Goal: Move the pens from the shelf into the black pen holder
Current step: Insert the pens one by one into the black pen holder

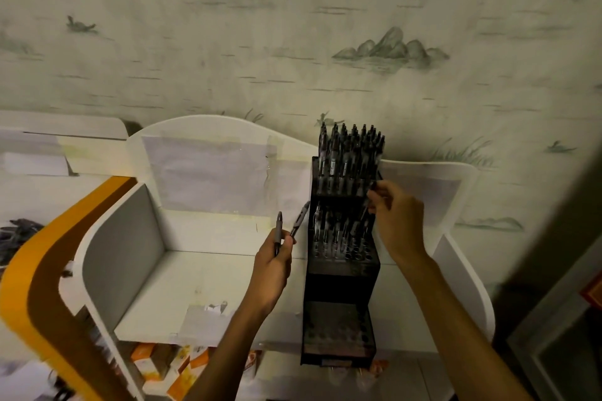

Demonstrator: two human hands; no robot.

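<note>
A tall, black, stepped plastic pen holder (342, 267) stands upright on a white shelf (208, 283) with curved side panels, set against a pale wallpapered wall (293, 26) printed with grey birds, rocks and reeds. The holder has tiers of round holes. Its top tier is packed with dark pens (351, 153) standing upright, the middle tier holds a partial row of them, and the lowest tier's holes show no pens.

The left hand (273, 264) is raised just left of the holder, fingers curled round two dark pens (286, 228) that point upward and fan apart a little; the pen nearer the holder leans toward it without touching.

The right hand (399, 221) reaches to the holder's right edge at the level of the top tier. Its thumb and fingertips are pressed together on something small and dark (372, 187) at the rim (likely a pen's end, though it is too dim to be sure).

To the left, an orange and brown curved panel (42, 270) borders the shelf. Below the shelf lie orange-and-white boxes (172, 365).
</note>
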